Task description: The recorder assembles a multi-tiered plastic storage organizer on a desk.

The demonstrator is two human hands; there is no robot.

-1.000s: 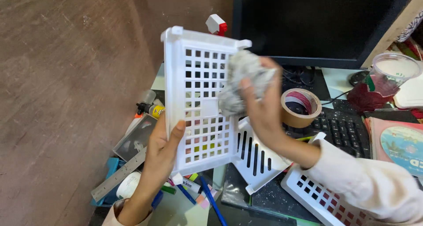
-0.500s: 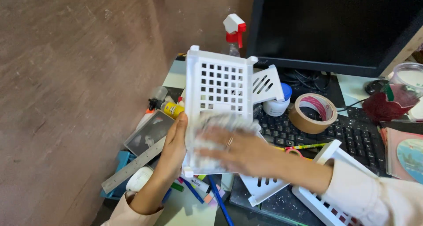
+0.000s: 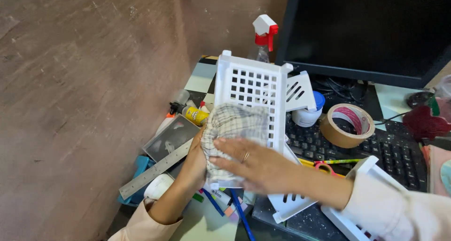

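White slotted basket (image 3: 249,88) held upright above the cluttered bench (image 3: 197,76), long axis running away toward the monitor (image 3: 371,30). Left hand (image 3: 195,159) gripping its near left edge; right hand (image 3: 256,163) spread flat, pressing a checked cloth (image 3: 232,126) against its near face.

Brown wall (image 3: 84,81), mottled and scuffed, at left and rear. Desk (image 3: 202,76) set in the corner, top patterned in pale and dark squares. Large black monitor (image 3: 371,30) at upper right, screen dark, cables (image 3: 338,86) beneath. Black keyboard (image 3: 394,152) in front of monitor. Spray bottle (image 3: 264,39), white with red trigger, against rear wall. Soft, even light; no hard shadows. Floor and windows out of view.
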